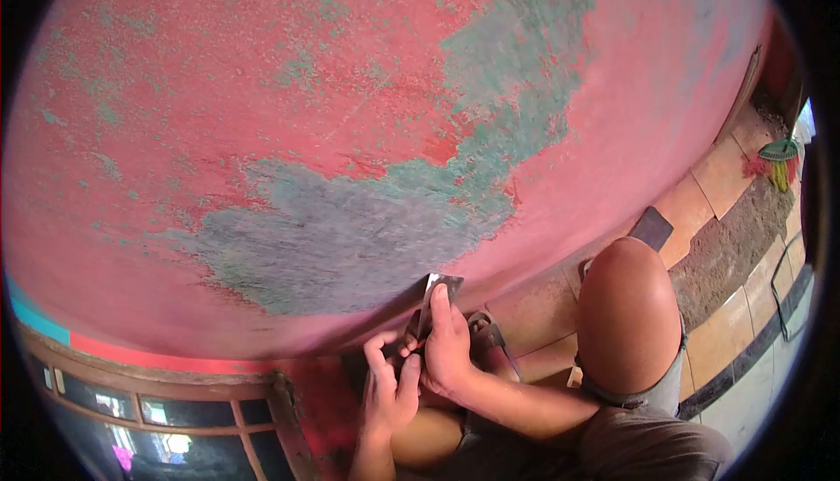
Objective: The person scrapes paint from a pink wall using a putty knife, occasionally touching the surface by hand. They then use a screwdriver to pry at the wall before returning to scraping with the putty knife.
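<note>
My right hand [448, 348] is closed around a flat metal scraper [428, 304], its thumb laid along the blade. The blade points up toward the wall, and most of the handle is hidden by my fingers. Just beside it, my left hand [392, 393] is curled, with thumb and fingers drawn together near the scraper's lower end. A small orange-red bit shows between the hands; what my left fingers pinch cannot be made out. In front stands a pink wall [350, 114] with rough green and grey patches where paint is gone.
My bent knee [628, 324] rises at the right. Behind it are floor tiles [700, 197], a strip of bare rubble [739, 245], a dark flat piece [652, 228] and a green broom head [778, 150]. A wood-framed window [149, 424] lies at lower left.
</note>
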### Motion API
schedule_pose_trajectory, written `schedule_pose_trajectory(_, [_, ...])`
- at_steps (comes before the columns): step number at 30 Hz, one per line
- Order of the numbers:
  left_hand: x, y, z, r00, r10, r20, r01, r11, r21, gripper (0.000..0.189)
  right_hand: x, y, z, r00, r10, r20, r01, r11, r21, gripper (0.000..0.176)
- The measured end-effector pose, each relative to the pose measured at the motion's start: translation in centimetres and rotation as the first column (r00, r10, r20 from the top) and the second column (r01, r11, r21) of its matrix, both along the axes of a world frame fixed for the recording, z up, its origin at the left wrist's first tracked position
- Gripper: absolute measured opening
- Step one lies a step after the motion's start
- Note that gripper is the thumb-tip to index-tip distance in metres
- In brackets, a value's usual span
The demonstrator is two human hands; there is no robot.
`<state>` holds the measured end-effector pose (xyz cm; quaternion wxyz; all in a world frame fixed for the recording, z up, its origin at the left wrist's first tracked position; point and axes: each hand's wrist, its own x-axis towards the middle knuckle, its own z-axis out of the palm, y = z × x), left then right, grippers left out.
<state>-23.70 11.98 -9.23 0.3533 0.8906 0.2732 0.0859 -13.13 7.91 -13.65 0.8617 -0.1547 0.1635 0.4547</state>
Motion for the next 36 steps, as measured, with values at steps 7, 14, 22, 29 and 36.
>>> schedule_pose_trajectory(7, [-0.1,0.5,-1.0,0.951,0.07,-0.3,-0.131,0.973,-0.19,0.063,0.1,0.1,-1.2,0.985,0.024,0.172,-0.007,0.995,-0.097,0.036])
schedule_pose_trajectory(14, [1.7,2.0,1.5,0.978,-0.127,-0.165,0.098,0.98,-0.175,0.069,0.8,0.4,-4.0,0.812,-0.068,0.579,0.332,0.87,-0.364,0.037])
schedule_pose_trajectory(22, [6.6,3.6,-2.8,0.994,0.035,-0.104,-0.051,0.987,-0.152,0.049,1.2,0.1,-6.5,0.665,-0.003,0.746,0.464,0.786,-0.41,0.032])
schedule_pose_trajectory(29, [6.5,3.8,-1.2,1.0,0.013,0.003,-0.011,0.943,-0.333,0.055,2.5,-1.4,-6.1,0.513,0.177,0.84,0.44,0.786,-0.434,0.033])
schedule_pose_trajectory(36, [6.7,5.1,-3.7,1.0,-0.01,0.001,0.01,0.999,-0.047,0.049,3.5,-2.2,-5.7,0.568,0.2,0.798,0.334,0.83,-0.446,0.03])
